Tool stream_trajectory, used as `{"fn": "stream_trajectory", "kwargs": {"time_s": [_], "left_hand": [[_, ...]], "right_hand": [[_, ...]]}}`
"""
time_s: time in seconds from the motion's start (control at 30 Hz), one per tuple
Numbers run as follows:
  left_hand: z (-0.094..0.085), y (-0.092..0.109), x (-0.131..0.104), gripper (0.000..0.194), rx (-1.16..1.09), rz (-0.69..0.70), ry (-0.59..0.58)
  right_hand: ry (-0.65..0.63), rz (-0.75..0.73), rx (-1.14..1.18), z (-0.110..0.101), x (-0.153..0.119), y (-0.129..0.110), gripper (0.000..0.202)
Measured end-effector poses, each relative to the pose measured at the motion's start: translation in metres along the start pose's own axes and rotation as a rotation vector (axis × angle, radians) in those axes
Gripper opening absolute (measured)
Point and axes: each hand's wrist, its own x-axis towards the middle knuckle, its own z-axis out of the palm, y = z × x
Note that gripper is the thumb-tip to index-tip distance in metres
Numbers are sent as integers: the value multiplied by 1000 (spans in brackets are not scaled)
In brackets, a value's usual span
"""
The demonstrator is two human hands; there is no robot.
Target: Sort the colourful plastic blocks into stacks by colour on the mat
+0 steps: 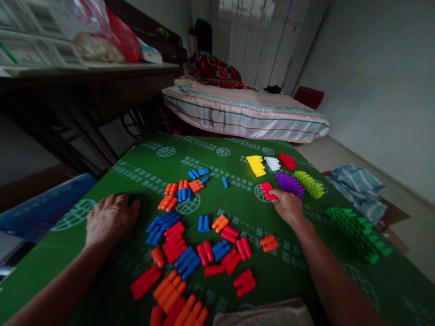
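I have the right hand (288, 206) with its fingers bent in at the near end of a small red block (266, 189); the fingertips touch it, but the back of the hand covers the contact, so I can't tell whether it is pinched or merely pressed. That hand also hides part of the purple block (288, 183) just behind. Yellow (256, 166), white (272, 163) and lime (310, 184) blocks lie near it. Over to my left, the left hand (110, 218) rests palm down on the green tabletop (134, 246), loosely open; its underside I can't see. Between the hands lie scattered orange pieces (220, 223), the lowest cut off by my view's bottom edge, as is a folded cloth (268, 314). Beyond, the dark cupboard doors (258, 40) are hard to make out
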Motion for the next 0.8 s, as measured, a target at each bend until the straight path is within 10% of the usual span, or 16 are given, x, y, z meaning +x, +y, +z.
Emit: {"fn": "stream_trajectory", "kwargs": {"time_s": [0.37,0.63,0.8], "left_hand": [[1,2,-3,64,7,12,8],[3,0,-2,65,12,18,5],[0,1,-1,66,-2,14,1]], "right_hand": [[28,-11,35,-3,-10,-3,36],[-119,-653,286,-28,-70,-78,22],[-152,-725,180,-29,-81,-106,21]]}}
